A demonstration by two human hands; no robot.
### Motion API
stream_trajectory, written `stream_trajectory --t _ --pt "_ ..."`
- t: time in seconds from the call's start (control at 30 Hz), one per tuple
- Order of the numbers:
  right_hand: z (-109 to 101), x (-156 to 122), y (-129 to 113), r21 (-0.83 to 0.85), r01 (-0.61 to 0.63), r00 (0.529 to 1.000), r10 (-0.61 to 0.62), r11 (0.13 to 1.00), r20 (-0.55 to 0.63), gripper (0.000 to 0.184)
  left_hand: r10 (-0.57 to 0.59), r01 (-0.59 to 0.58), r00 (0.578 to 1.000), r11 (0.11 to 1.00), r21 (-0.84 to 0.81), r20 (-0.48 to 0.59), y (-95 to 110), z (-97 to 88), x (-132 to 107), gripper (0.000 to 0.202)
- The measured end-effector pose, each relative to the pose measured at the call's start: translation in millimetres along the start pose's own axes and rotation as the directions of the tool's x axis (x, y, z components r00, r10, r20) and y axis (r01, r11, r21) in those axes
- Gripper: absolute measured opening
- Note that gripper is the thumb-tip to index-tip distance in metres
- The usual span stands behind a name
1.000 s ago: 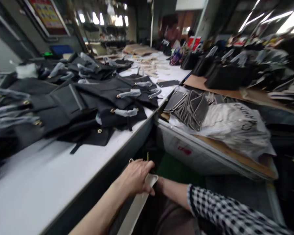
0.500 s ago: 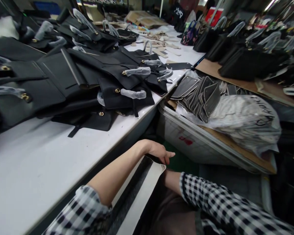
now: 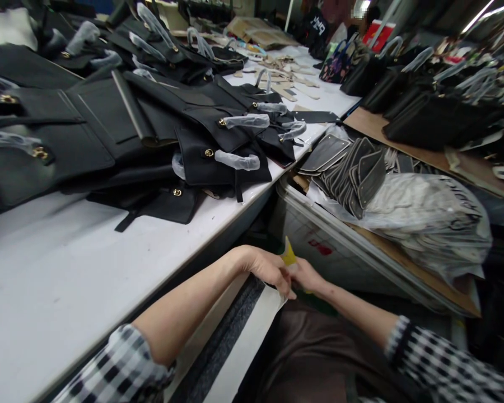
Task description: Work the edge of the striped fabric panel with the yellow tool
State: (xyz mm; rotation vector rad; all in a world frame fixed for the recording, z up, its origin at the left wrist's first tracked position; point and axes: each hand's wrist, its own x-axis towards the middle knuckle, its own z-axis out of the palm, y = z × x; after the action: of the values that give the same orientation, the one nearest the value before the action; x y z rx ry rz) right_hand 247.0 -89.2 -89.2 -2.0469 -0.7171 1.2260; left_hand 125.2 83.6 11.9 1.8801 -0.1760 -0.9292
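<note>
Across my lap lies a long piece with pale borders and a dark grey fuzzy middle (image 3: pixel 246 330); its kind is unclear. My left hand (image 3: pixel 273 271) is bent over the far end of it, fingers curled down at the corner. Right beside it, my right hand (image 3: pixel 306 275) is closed around a small yellow pointed thing (image 3: pixel 288 254). Its lower part is hidden by my fingers, and I cannot make out what it is. The two hands nearly touch.
On the white table (image 3: pixel 67 291) at left lie many black handbags (image 3: pixel 218 159) with wrapped handles. A large bin (image 3: pixel 315 235) at right holds stacked grey panels (image 3: pixel 357 173) and a plastic bag (image 3: pixel 432 207). More black bags (image 3: pixel 437 117) stand behind on a board.
My right hand has come up from behind the long piece, bringing the yellow thing into view. My left index finger, stretched out before, is now bent down.
</note>
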Motion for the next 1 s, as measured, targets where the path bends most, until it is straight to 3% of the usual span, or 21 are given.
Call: stream_trajectory --t 0.07,0.13,0.23,0.33,0.43,0.7,1.0 --pt "-40 -17 6 -0.064 0.034 0.999 -0.032 0.997 0.024 0.048 0.001 0.001 0.999 0.999 -0.049 0.044 -3 0.2 2 0.064" --pt "-75 -43 4 -0.134 0.034 0.986 -0.011 0.990 0.169 0.052 0.000 0.008 0.997 0.994 -0.108 0.075 -6 0.8 4 0.078" --pt "-96 -78 -17 -0.220 -0.001 0.899 0.096 0.976 0.426 0.054 -0.005 0.021 0.995 0.987 -0.157 0.099 -8 2.5 6 0.086" --pt "-80 -90 -43 -0.266 0.054 0.811 0.113 0.962 0.573 0.054 -0.014 0.029 0.996 0.983 -0.180 0.085 -11 4.6 8 0.081" --pt "-56 -84 -58 -0.287 0.097 0.769 0.112 0.953 0.630 0.056 -0.008 0.017 0.999 0.983 -0.185 0.049 -13 6.0 8 0.068" --pt "-36 -71 -65 -0.323 0.045 0.728 0.191 0.945 0.658 0.065 -0.040 0.040 0.999 0.999 0.001 -0.015 -4 2.3 0 0.069" --pt "-27 -74 -74 -0.329 -0.012 0.754 0.225 0.944 0.618 0.058 -0.034 0.033 0.999 0.997 0.067 0.015 3 -1.2 -8 0.073"
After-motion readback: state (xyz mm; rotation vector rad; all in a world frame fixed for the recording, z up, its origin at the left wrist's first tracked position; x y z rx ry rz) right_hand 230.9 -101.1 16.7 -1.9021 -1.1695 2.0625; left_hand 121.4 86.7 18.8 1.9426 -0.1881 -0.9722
